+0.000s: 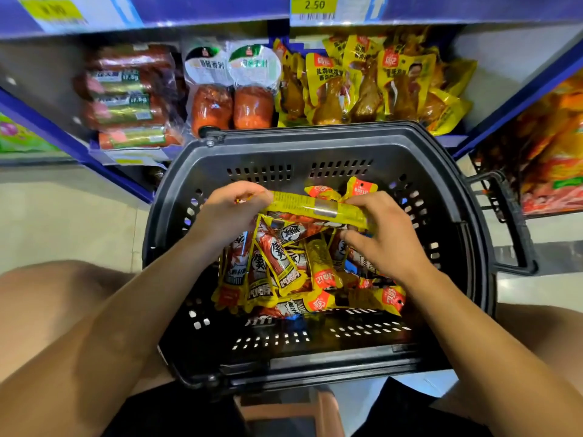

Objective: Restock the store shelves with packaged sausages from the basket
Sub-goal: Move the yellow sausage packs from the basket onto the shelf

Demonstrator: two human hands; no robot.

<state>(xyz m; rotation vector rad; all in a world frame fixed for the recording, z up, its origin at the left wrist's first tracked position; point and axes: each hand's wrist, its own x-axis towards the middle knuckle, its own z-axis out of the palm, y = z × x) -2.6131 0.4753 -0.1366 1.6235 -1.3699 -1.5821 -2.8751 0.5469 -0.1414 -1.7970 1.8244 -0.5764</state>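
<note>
Left hand [232, 209] and right hand [383, 234] pinch 1 sausage pack [315, 209] by its ends; light, slick, floppy film.

A black plastic basket [441, 190] with slotted walls stands in front of the low shelf [448, 141], its handle folded down to the right. Inside lies a loose heap of yellow sausage packs [277, 272] with black and red print, crossing each other at all angles, mostly toward the middle and right. One long yellow pack [315, 209] is held level above the heap, back side up, the left hand [230, 212] at one end and the right hand [388, 238] at the other.
</note>
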